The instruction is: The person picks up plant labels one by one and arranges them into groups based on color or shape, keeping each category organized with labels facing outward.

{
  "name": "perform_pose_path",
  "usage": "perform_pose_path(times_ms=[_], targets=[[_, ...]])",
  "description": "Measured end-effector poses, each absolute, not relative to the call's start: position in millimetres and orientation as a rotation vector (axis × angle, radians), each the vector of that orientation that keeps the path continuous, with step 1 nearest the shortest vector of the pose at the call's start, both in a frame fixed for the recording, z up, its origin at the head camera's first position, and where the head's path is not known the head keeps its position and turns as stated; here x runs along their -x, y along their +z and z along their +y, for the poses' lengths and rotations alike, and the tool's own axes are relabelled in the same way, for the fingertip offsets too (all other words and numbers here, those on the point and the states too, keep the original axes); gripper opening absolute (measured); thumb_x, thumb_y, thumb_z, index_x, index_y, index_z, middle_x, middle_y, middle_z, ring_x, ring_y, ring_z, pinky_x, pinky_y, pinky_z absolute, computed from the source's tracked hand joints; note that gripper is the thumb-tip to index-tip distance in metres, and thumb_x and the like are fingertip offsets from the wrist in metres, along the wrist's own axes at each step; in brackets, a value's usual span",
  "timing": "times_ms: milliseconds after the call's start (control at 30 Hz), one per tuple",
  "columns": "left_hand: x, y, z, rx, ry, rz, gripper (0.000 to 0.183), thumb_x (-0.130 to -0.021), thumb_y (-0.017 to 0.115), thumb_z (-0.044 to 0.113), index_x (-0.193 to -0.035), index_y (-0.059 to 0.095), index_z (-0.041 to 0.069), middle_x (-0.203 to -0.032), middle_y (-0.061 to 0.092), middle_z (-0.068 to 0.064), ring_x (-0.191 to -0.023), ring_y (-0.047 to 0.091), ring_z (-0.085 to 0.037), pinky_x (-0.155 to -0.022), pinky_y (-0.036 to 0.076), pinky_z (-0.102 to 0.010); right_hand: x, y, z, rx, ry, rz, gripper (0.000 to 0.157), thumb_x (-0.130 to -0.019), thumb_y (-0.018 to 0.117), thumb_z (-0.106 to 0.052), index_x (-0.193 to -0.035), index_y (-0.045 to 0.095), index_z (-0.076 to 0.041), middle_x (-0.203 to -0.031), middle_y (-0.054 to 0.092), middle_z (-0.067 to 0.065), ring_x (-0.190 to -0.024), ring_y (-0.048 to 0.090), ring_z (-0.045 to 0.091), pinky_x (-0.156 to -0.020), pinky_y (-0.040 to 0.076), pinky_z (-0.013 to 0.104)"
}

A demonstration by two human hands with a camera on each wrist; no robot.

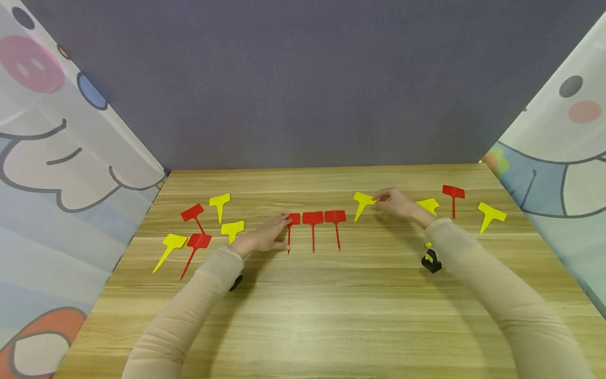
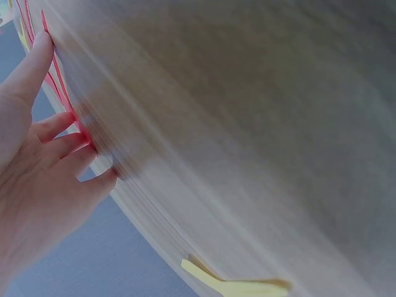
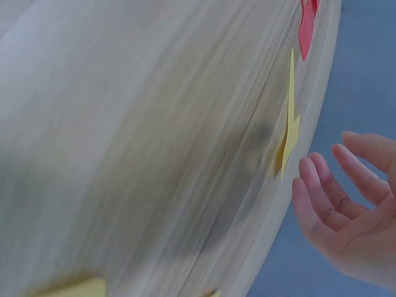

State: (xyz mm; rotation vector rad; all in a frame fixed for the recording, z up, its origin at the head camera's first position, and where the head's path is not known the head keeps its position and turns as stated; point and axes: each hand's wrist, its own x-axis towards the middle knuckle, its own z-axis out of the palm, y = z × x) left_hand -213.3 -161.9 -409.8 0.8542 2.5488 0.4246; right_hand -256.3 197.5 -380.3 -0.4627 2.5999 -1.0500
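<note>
Three red T-shaped plant labels stand in a row mid-table: a left one (image 1: 295, 219), a middle one (image 1: 313, 217) and a right one (image 1: 335, 216). My left hand (image 1: 265, 236) rests on the left label, fingertips at its head and thumb near the stake's tip; the left wrist view shows these fingers (image 2: 68, 145) extended. To the right of the row lies a yellow plant label (image 1: 362, 201). Beside its head is my right hand (image 1: 400, 204), fingers loosely bent. In the right wrist view a gap separates that hand (image 3: 346, 210) from the yellow label (image 3: 289, 139).
Red labels (image 1: 199, 240) and yellow labels (image 1: 174, 240) lie scattered at the left. More yellow labels (image 1: 491, 215) and a red label (image 1: 453, 191) are at the right. A small black object (image 1: 431, 261) sits under the right forearm. A grey panel (image 1: 322, 89) borders the table's back.
</note>
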Motion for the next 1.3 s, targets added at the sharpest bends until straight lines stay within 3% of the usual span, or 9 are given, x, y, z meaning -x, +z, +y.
perform_pose_path(times_ms=[333,600,967,1200,1300], targets=[[214.4,-411.6,-161.3,-0.831,0.413,2.550,0.075,-0.086,0.057,0.031,-0.138,0.017,-0.005,-0.146,0.004,-0.019,-0.133,0.006,-0.032,-0.108,0.010,-0.045,256.9,-373.9,228.1,0.409,-0.932,2.711,0.033,-0.088,0.048,-0.010,-0.114,0.052,0.011,-0.108,0.053,0.030,-0.098,0.049,0.038,-0.080,0.043,0.048],[213.7,-411.8,-161.9,-0.823,0.405,2.554,0.076,-0.085,0.058,0.032,-0.139,0.018,-0.004,-0.147,0.003,-0.019,-0.133,0.007,-0.032,-0.108,0.011,-0.044,254.6,-366.8,252.7,0.364,-0.942,2.712,0.035,-0.090,0.048,-0.012,-0.116,0.050,0.011,-0.108,0.051,0.031,-0.092,0.052,0.037,-0.070,0.048,0.037],[213.6,-410.8,-161.0,-0.837,0.403,2.551,0.076,-0.085,0.057,0.031,-0.138,0.017,-0.005,-0.146,0.003,-0.019,-0.133,0.006,-0.033,-0.108,0.011,-0.045,258.4,-361.8,285.9,0.262,-0.914,2.691,0.042,-0.092,0.045,-0.019,-0.121,0.044,0.011,-0.113,0.046,0.034,-0.097,0.050,0.043,-0.078,0.047,0.046],[213.2,-409.6,-160.9,-0.836,0.402,2.551,0.075,-0.085,0.057,0.031,-0.138,0.017,-0.005,-0.146,0.004,-0.019,-0.133,0.007,-0.033,-0.107,0.011,-0.045,265.5,-370.2,303.6,0.176,-0.870,2.744,0.044,-0.092,0.044,-0.022,-0.122,0.042,0.011,-0.114,0.046,0.035,-0.096,0.050,0.042,-0.071,0.047,0.039],[213.4,-409.9,-160.5,-0.837,0.401,2.553,0.075,-0.085,0.057,0.032,-0.138,0.017,-0.005,-0.146,0.004,-0.019,-0.133,0.008,-0.032,-0.108,0.011,-0.045,268.1,-374.1,310.2,0.174,-0.861,2.796,0.044,-0.091,0.046,-0.019,-0.121,0.042,0.012,-0.112,0.047,0.037,-0.095,0.050,0.044,-0.072,0.047,0.042]])
